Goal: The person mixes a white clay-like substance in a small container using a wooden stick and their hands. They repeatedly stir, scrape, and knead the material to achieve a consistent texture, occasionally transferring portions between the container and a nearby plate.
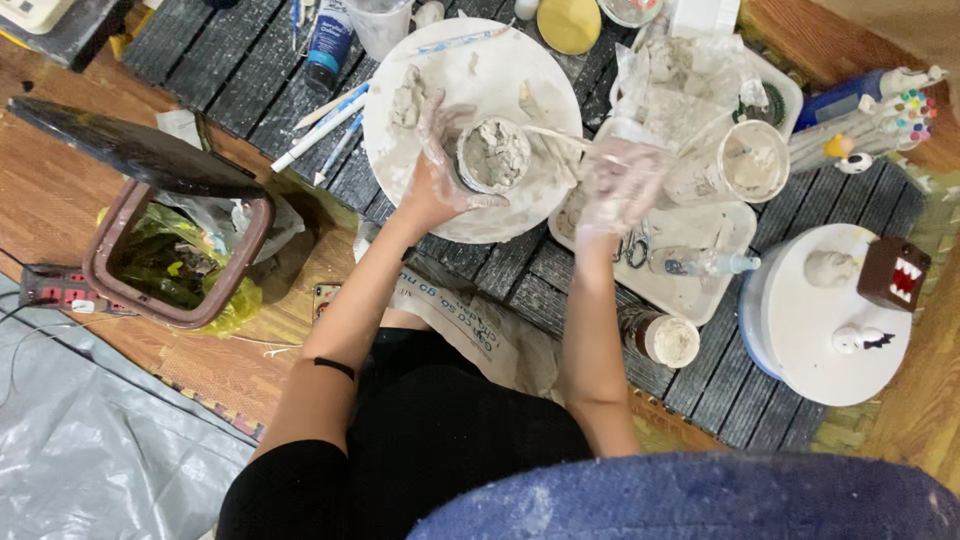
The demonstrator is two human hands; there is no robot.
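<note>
My left hand [437, 170], in a thin clear glove, grips a small round cup [492, 156] filled with grey clay paste. The cup sits over a white round plate [470, 70] smeared with clay. My right hand [617, 185], also gloved and blurred, holds a thin wooden stick [560, 135] whose tip reaches into the cup. Both hands are above a low dark slatted table [250, 70].
A clear plastic cup [745, 160] and a white tray [690, 290] lie right of the plate. A white turntable [850, 340] carries small clay figures. A small jar [668, 340] stands near the table's edge. A brown lidded bin [165, 260] stands on the left. Brushes and a paint tube [328, 40] lie at the back.
</note>
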